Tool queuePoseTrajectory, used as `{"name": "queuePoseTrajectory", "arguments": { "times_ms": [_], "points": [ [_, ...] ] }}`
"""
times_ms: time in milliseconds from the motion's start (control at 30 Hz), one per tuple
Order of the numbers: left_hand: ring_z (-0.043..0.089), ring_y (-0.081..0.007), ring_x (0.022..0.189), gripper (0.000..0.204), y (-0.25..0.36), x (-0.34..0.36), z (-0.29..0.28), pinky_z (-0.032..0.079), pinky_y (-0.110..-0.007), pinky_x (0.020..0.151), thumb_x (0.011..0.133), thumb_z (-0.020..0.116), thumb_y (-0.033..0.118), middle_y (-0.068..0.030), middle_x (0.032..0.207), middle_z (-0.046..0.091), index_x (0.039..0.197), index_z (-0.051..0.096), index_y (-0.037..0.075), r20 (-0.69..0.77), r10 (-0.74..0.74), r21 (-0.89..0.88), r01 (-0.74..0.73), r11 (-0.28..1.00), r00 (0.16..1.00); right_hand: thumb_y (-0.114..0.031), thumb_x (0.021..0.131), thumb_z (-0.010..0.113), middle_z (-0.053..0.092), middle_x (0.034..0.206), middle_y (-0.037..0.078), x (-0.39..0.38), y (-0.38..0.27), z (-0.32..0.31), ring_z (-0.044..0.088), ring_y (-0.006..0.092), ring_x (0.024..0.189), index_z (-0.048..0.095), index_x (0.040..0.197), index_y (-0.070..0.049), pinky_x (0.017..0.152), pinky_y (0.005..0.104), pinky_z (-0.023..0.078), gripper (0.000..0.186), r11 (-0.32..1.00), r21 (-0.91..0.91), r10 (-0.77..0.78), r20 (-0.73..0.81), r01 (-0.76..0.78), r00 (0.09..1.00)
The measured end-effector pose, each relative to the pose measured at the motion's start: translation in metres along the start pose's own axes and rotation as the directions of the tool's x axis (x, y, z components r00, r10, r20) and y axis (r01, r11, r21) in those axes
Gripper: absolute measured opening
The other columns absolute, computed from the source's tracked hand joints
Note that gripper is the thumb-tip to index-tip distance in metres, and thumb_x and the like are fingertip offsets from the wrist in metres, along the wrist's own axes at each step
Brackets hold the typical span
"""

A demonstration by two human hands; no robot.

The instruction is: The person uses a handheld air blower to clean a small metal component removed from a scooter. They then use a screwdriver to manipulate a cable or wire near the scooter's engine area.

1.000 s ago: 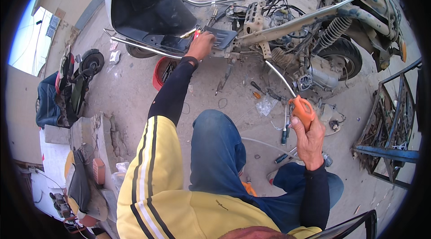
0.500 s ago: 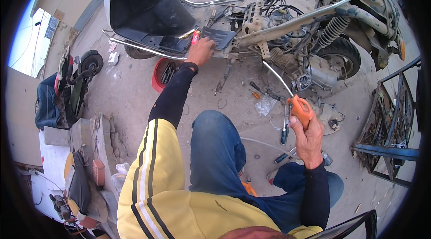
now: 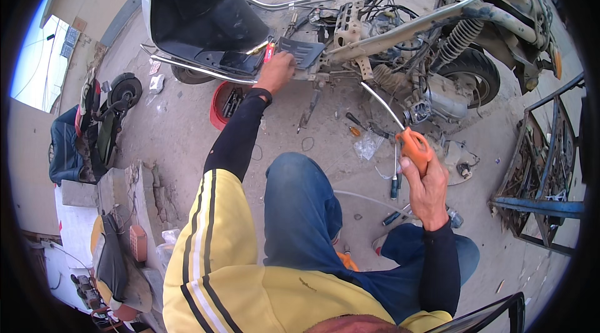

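Note:
My right hand [image 3: 427,192] is closed around an orange blow gun [image 3: 415,148] with a long, bent metal nozzle. The nozzle tip points up toward the stripped scooter frame [image 3: 400,36], near its lower bracket. Reaching forward, my left hand [image 3: 279,72] rests at the near edge of the scooter's footboard, beside a black ribbed plastic panel [image 3: 301,53]. Its fingers are curled, and what they hold, if anything, is hidden. A small red item [image 3: 269,52] lies just past the knuckles.
A red bowl of metal parts [image 3: 220,108] stands below the footboard. Screwdrivers [image 3: 394,186], a plastic bag [image 3: 369,145] and a pale hose [image 3: 369,197] lie on the ground. A metal rack of scrap [image 3: 537,170] is at right, concrete blocks [image 3: 125,189] at left.
The view has shifted slightly. The blow gun has moved a little up and to the left in the picture. My left hand stays at the footboard.

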State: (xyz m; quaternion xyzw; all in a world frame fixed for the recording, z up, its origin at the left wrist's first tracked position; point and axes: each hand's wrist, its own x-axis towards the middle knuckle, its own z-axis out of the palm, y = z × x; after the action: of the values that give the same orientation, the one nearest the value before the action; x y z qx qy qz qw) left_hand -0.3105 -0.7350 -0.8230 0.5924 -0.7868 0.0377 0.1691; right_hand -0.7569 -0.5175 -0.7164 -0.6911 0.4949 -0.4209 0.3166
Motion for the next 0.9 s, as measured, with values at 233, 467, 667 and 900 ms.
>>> {"name": "queuePoseTrajectory", "arguments": {
  "times_ms": [233,467,667,900],
  "points": [
    [0.064,-0.0098,0.088,0.027,0.065,-0.011,-0.042,0.053,-0.027,0.08,0.098,0.071,0.009,-0.0005,0.103,0.071,0.124,0.07,0.001,0.077,-0.267,-0.805,0.218,0.552,0.961,-0.016,0.097,0.071,0.067,0.087,0.014,0.0,-0.007,0.003,0.062,0.0291,0.072,0.065,0.125,0.001,0.072,0.0364,0.051,0.033,0.995,0.095,0.011,-0.015,-0.01,1.0],
    [0.066,-0.0135,0.09,0.03,0.166,-0.041,-0.109,0.055,-0.031,0.08,0.098,0.071,0.008,-0.0051,0.099,0.069,0.126,0.065,-0.002,0.199,-0.15,-0.967,0.169,-0.192,0.968,-0.022,0.099,0.071,0.068,0.082,0.014,-0.003,-0.011,0.004,0.064,0.0262,0.07,0.065,0.124,0.002,0.069,0.0351,0.051,0.035,0.982,0.185,0.033,0.017,-0.035,0.999],
    [0.063,-0.0105,0.083,0.018,0.2,-0.051,-0.147,0.054,-0.026,0.077,0.102,0.067,0.01,-0.0034,0.092,0.067,0.116,0.067,-0.001,0.077,-0.1,-0.982,0.093,0.167,0.992,-0.022,0.099,0.071,0.071,0.083,0.011,-0.006,-0.006,0.003,0.066,0.0173,0.069,0.065,0.127,0.002,0.066,0.0315,0.052,0.038,0.951,0.308,0.019,0.051,-0.033,0.999],
    [0.062,-0.0091,0.081,0.017,0.22,-0.052,-0.169,0.052,-0.025,0.076,0.104,0.066,0.012,-0.0024,0.09,0.066,0.114,0.067,-0.001,0.032,-0.086,-0.965,0.054,0.256,0.996,-0.022,0.1,0.07,0.073,0.087,0.009,-0.008,-0.018,-0.004,0.068,0.0161,0.071,0.064,0.131,0.003,0.069,0.0305,0.053,0.04,0.935,0.355,-0.007,0.069,-0.018,0.998]
  ]
}}
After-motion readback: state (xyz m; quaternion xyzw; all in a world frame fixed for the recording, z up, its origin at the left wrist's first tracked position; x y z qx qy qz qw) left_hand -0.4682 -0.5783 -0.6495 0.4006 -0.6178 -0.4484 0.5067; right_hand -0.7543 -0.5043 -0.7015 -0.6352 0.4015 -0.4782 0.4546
